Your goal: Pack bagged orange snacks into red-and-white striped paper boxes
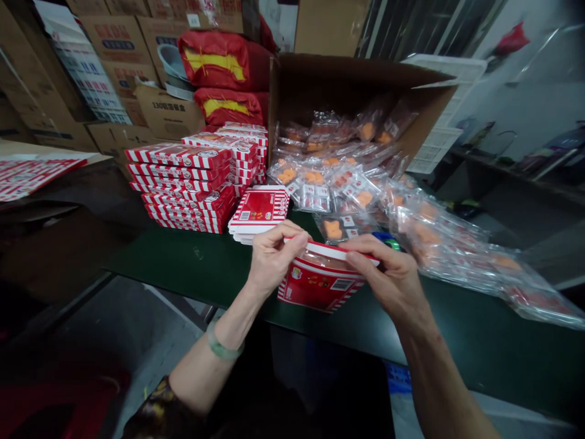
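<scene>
Holding: both hands grip one red-and-white striped box (322, 283) just above the near edge of the green worktop (192, 262).
Left hand: the left hand (273, 256) is closed in a pinch on the box's top left corner, thumb and fingers pressed on the flap.
Right hand: the right hand (388, 274) is curled over the top right rim, fingers closed on the card.
Box risk: its mouth looks bowed open; squeezing unevenly could crease the thin card or tear the flap.
Drop risk: the box sits past the worktop's edge, so a loosened pinch could let it fall to the floor.
Flat boxes: the small pile (259, 213) lies just behind and could be nudged askew.
Bags: clear packets with orange pieces (347, 189) spill from the carton (347, 85); the slippery heap could slide.
Stack: the tall pile of filled boxes (183, 186) stands left, well apart.
</scene>
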Demonstrator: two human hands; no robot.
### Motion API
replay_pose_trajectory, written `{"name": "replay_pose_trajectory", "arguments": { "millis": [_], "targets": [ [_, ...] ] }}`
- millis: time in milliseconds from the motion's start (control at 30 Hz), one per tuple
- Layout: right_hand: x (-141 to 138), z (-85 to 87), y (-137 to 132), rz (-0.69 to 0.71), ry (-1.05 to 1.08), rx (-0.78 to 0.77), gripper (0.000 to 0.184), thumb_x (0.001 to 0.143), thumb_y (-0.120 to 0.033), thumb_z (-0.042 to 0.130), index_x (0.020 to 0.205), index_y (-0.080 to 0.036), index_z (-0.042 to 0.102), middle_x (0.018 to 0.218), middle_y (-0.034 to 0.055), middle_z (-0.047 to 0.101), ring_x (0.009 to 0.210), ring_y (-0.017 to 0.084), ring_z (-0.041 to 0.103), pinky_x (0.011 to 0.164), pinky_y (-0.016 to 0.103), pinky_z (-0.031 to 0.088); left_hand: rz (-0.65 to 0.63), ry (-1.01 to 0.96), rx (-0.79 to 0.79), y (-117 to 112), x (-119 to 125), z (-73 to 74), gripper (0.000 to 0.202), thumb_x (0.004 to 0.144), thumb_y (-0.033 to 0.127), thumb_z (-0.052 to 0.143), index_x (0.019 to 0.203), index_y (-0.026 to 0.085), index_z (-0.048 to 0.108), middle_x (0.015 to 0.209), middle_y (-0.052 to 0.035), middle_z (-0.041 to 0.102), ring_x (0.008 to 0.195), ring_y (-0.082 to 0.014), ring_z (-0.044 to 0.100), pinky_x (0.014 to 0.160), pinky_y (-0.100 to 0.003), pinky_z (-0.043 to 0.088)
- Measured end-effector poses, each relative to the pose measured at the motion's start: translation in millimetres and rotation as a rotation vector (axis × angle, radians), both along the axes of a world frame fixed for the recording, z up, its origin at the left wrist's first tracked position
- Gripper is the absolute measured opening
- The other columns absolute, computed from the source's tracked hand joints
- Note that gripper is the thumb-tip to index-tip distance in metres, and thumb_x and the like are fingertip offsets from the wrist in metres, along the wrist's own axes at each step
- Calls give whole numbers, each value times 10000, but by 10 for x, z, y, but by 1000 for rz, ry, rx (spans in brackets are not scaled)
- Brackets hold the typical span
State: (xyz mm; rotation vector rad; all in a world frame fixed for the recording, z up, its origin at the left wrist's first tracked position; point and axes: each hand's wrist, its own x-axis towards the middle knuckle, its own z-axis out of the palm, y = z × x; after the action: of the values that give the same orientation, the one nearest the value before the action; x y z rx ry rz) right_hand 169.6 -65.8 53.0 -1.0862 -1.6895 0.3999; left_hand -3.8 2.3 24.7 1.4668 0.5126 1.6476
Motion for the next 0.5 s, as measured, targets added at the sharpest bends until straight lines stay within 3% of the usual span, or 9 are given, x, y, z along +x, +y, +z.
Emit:
{"name": "replay_pose_trajectory", "arguments": {
  "millis": [100,233,500],
  "targets": [
    [-60,-159,26,-25,110,93,175,890,-244,506,900,-220,678,900,39,633,864,169,594,766,326,473,-23,-32,71,6,-6,-62,206,815,341,612,713,184,696,761,-63,672,721,-169,622,691,-309,475],
    [-155,-357,121,-60,303,279,299,940,-274,376,873,-215,661,885,56,612,850,180,587,774,364,463,-51,-49,166,50,-3,-115,124,772,303,672,822,199,717,818,-70,680,784,-183,633,753,-339,487],
    [-176,-461,227,-88,347,444,161,875,-173,476,1000,-234,559,882,35,630,821,177,594,729,354,476,-101,-81,254,144,-6,-177,128,750,159,688,867,208,710,849,-51,640,791,-162,621,738,-323,500]
  ]
}}
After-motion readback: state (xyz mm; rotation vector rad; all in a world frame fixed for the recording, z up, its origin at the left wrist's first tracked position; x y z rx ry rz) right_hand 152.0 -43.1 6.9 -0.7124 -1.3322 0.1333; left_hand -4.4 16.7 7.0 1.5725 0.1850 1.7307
